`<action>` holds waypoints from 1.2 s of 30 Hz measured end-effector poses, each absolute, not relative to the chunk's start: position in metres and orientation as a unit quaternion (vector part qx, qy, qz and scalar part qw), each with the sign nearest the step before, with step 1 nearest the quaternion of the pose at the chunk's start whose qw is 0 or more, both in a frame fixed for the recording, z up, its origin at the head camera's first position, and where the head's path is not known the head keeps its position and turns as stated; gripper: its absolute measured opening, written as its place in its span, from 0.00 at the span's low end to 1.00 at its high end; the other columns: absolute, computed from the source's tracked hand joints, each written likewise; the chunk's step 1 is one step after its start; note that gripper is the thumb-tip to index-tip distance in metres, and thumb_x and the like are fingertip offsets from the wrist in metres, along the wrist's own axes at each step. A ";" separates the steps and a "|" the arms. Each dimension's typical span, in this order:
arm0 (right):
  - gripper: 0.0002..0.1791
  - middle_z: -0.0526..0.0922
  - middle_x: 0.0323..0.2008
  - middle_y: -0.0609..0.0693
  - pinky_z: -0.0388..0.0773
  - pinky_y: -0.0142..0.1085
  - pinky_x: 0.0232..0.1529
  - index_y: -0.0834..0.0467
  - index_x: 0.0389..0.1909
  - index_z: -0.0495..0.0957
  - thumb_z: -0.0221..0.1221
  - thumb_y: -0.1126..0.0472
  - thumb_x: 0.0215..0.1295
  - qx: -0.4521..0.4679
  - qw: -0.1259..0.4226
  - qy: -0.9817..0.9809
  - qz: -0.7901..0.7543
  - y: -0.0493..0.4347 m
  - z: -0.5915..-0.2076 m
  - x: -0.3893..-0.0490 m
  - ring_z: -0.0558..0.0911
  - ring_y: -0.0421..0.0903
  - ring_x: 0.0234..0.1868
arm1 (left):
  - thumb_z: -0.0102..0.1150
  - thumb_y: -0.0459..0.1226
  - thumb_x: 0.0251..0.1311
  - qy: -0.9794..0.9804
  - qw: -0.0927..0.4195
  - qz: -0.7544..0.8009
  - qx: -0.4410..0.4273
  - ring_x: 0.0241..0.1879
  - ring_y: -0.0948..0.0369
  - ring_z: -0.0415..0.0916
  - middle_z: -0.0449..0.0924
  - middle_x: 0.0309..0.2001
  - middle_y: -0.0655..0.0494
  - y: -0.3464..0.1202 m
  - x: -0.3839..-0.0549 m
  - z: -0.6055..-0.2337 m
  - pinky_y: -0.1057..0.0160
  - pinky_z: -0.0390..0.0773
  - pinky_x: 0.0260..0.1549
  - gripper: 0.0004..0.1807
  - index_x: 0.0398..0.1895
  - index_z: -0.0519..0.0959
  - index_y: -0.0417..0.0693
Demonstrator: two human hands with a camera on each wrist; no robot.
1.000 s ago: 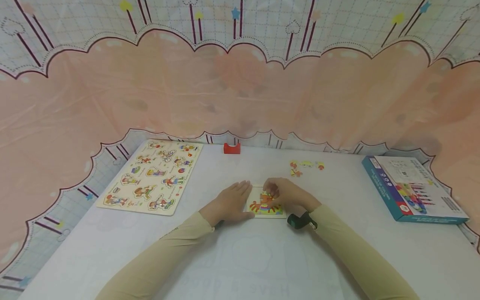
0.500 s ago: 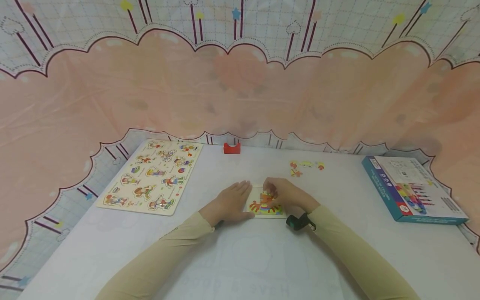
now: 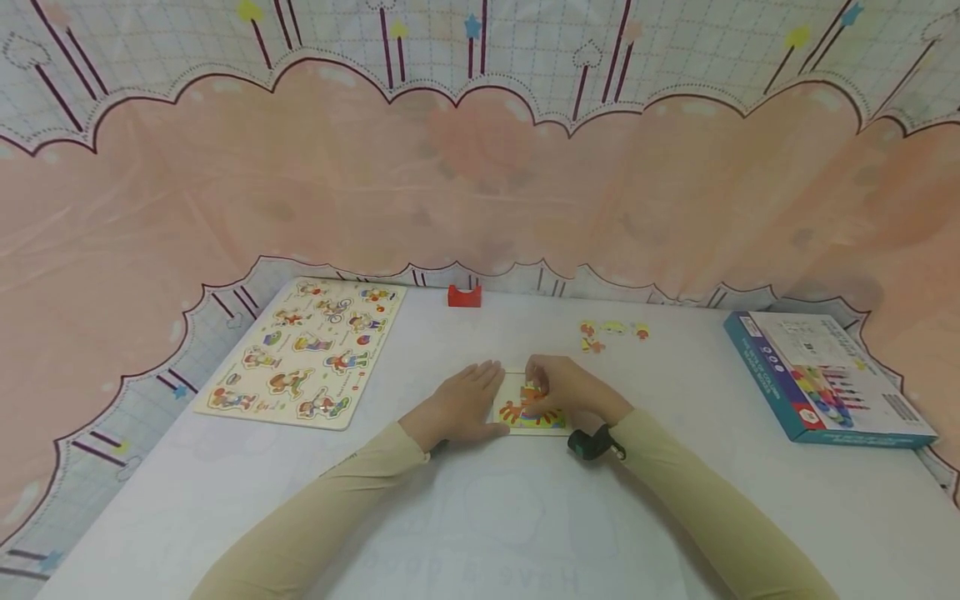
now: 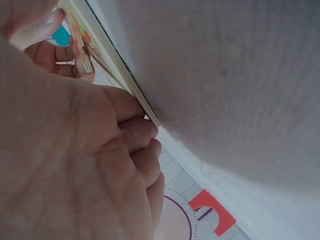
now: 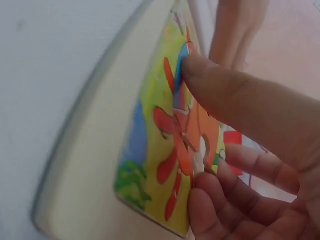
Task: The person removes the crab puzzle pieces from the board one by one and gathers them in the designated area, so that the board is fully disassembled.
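Observation:
A small puzzle board (image 3: 510,385) with a red-orange animal picture lies between the hands in the head view. My left hand (image 3: 461,408) rests beside it, fingers extended, and touches its left edge; the left wrist view shows the fingertips against the rim. Over the board's right part, my right hand (image 3: 576,388) pinches an orange puzzle piece (image 5: 192,125) between thumb and fingers. In the right wrist view the thumb lies on the piece, which sits slightly raised against the picture. Part of the picture is hidden behind the right hand.
Several loose puzzle pieces (image 3: 592,345) lie behind the right hand. A large peg-style picture board (image 3: 300,358) is at the left, and a teal-edged box (image 3: 832,379) at the right. Near the back edge stands a red notched block (image 3: 464,297).
My right wrist has turned slightly and shifted a little left, with the fingers still at the piece. The left hand and the board have stayed in place.

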State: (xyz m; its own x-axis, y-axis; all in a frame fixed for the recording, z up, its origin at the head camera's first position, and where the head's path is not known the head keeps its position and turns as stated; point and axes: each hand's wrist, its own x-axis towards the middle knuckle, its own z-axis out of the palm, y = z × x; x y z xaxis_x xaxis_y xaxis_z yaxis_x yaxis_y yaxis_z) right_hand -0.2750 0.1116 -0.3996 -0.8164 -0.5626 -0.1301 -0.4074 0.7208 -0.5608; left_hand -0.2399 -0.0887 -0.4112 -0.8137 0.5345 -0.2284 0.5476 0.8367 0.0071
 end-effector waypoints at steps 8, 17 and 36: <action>0.23 0.76 0.32 0.49 0.73 0.33 0.36 0.56 0.40 0.73 0.73 0.54 0.46 -0.265 0.145 0.919 -0.254 0.112 -0.402 -0.277 0.72 0.44 0.34 | 0.47 0.61 0.61 0.951 0.106 -0.026 0.288 0.75 0.55 0.43 0.46 0.75 0.47 -0.089 -0.240 -0.412 0.59 0.47 0.74 0.48 0.73 0.47 0.40; 0.22 0.77 0.31 0.48 0.74 0.31 0.37 0.58 0.43 0.77 0.72 0.62 0.46 -0.295 0.142 0.907 -0.265 0.121 -0.401 -0.279 0.73 0.42 0.33 | 0.47 0.61 0.61 0.950 0.100 -0.029 0.294 0.75 0.55 0.44 0.47 0.75 0.47 -0.089 -0.241 -0.412 0.58 0.48 0.74 0.48 0.73 0.48 0.39; 0.21 0.79 0.31 0.49 0.74 0.29 0.35 0.60 0.42 0.77 0.72 0.62 0.46 -0.283 0.138 0.904 -0.288 0.122 -0.405 -0.279 0.74 0.40 0.32 | 0.47 0.62 0.60 0.952 0.106 -0.032 0.287 0.75 0.55 0.42 0.46 0.75 0.48 -0.088 -0.240 -0.412 0.58 0.47 0.74 0.49 0.73 0.47 0.40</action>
State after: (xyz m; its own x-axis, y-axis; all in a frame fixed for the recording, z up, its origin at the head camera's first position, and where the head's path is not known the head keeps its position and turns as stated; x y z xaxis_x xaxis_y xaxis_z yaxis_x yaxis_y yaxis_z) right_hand -0.2788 0.1223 -0.4046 -0.8020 -0.5910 -0.0868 -0.4318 0.6740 -0.5994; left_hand -0.2403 -0.0884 -0.4123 -0.8131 0.5392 -0.2193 0.5527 0.8334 0.0000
